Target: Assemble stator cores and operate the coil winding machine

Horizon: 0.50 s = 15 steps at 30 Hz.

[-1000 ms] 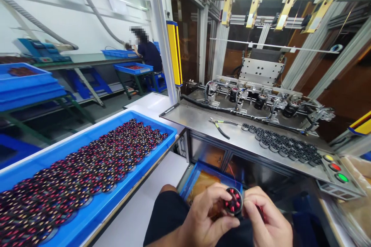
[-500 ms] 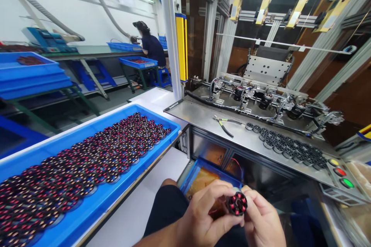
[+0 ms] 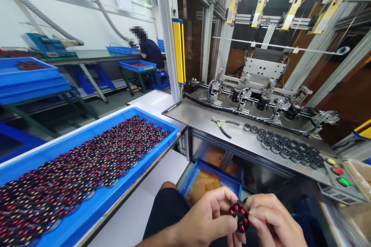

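Over my lap, my left hand [image 3: 213, 216] grips a wound motor stator [image 3: 240, 216], a round black part with red coils. My right hand [image 3: 272, 218] is closed at the stator's right side, its thumb and fingertips against the rim. Whether those fingers also pinch a small wire or part is hidden. To my left, a long blue tray [image 3: 162, 135] holds many similar stators [image 3: 95, 162] with red and copper-coloured windings, packed in rows.
Pliers [image 3: 222, 127] lie on the metal bench [image 3: 197, 117] beside rows of dark metal rings [image 3: 286, 146]. Behind stands a winding machine [image 3: 261, 96]. A button box [image 3: 337, 173] sits at right, a blue bin [image 3: 203, 185] below. A co-worker [image 3: 149, 48] sits at the far bench.
The stator has turned in my fingers, its face now tilted more to the side. My right hand has shifted slightly rightward. The view has tipped a little.
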Motion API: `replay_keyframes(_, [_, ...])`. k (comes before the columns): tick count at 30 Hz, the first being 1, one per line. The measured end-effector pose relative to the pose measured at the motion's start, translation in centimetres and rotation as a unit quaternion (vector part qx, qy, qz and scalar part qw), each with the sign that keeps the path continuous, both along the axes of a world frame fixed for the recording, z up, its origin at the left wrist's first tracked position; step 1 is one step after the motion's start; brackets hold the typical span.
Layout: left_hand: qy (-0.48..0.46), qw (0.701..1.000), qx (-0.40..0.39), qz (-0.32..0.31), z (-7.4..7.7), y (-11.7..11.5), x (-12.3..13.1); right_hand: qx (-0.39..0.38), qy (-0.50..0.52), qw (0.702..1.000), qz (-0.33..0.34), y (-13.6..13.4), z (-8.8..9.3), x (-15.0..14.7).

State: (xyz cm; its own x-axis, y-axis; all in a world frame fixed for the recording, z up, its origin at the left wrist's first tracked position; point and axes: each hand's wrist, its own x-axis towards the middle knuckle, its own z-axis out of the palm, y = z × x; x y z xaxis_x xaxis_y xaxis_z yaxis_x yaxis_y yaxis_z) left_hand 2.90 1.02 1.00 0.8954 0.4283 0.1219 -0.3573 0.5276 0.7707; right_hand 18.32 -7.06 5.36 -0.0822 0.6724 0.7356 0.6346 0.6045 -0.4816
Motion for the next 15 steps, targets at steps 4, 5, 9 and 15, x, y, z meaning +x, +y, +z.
replay_keyframes(4, [0.026, 0.998, 0.009, 0.054, 0.1, -0.1, 0.1, 0.0, -0.011, 0.999, 0.043, -0.2, 0.7, 1.0])
replay_keyframes(5, [0.033, 0.997, 0.011, 0.063, 0.3, -0.1, 0.0, -0.007, -0.012, 0.999, 0.048, -0.2, 0.9, 1.3])
replay_keyframes(9, [0.054, 0.996, 0.012, 0.073, 1.0, -0.2, -0.2, -0.007, -0.026, 0.999, 0.02, 0.1, 1.9, 1.7])
replay_keyframes(15, [0.016, 0.997, 0.01, 0.081, 0.5, -0.3, -0.1, -0.005, -0.077, 0.996, 0.032, 0.2, 2.3, 1.5])
